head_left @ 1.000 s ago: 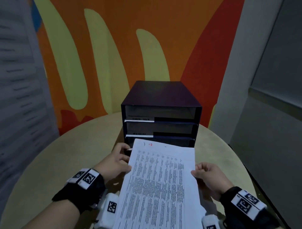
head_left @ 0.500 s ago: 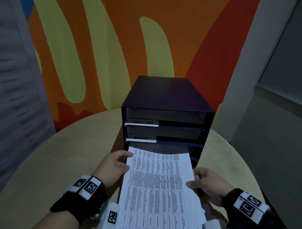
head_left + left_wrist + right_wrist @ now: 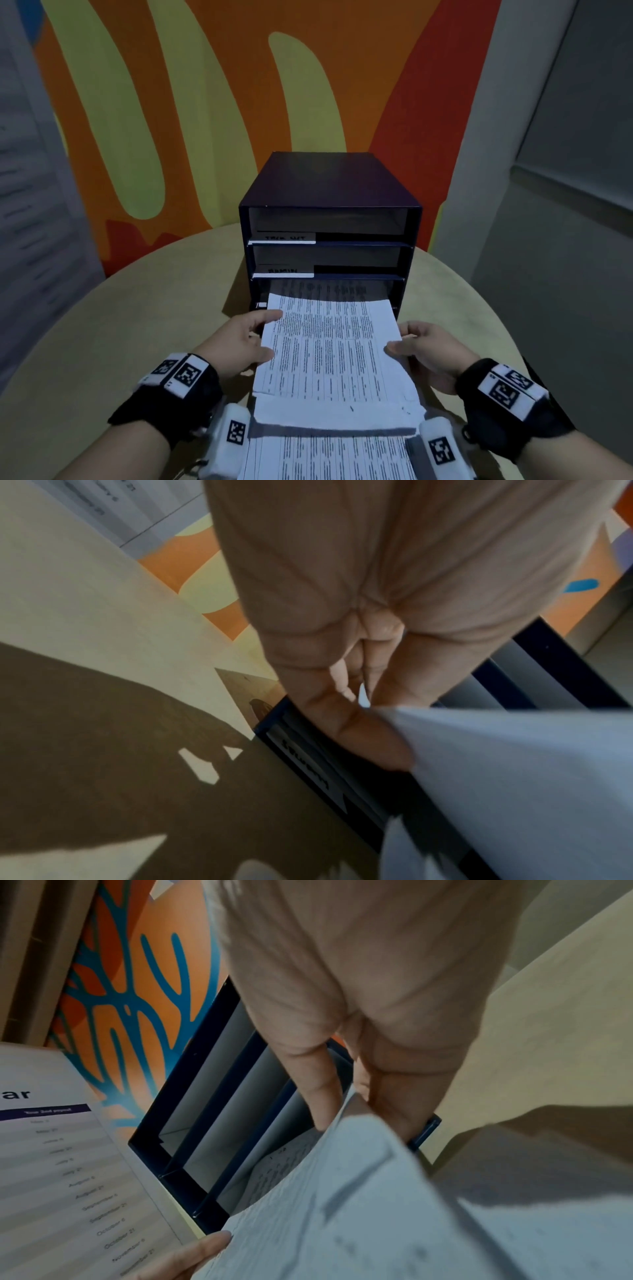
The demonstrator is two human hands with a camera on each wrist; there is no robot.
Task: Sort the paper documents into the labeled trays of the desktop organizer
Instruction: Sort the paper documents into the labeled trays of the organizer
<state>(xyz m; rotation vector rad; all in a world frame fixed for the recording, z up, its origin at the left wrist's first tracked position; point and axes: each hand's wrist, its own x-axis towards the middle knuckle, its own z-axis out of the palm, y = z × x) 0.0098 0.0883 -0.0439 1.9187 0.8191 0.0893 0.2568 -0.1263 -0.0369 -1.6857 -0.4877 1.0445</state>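
A dark navy three-tray organizer [image 3: 329, 185] stands on the round table, with white labels at the left of its trays. A printed document [image 3: 329, 349] lies with its far edge inside the bottom tray. My left hand [image 3: 253, 339] pinches its left edge, thumb on top. My right hand [image 3: 407, 346] pinches the right edge. In the left wrist view the left hand [image 3: 359, 699] grips the sheet [image 3: 514, 777] just above the bottom tray's label [image 3: 308, 767]. In the right wrist view the right hand [image 3: 346, 1102] holds the paper [image 3: 377, 1204] at the organizer [image 3: 192, 1096] mouth.
More printed papers [image 3: 325, 455] lie on the beige table [image 3: 120, 325] between my wrists. The top [image 3: 329, 222] and middle [image 3: 329, 257] trays look bare inside. An orange and yellow wall stands close behind the organizer, and a grey wall runs along the right.
Both hands have moved forward toward the organizer, and the document's far edge has slid from in front of the bottom tray into it.
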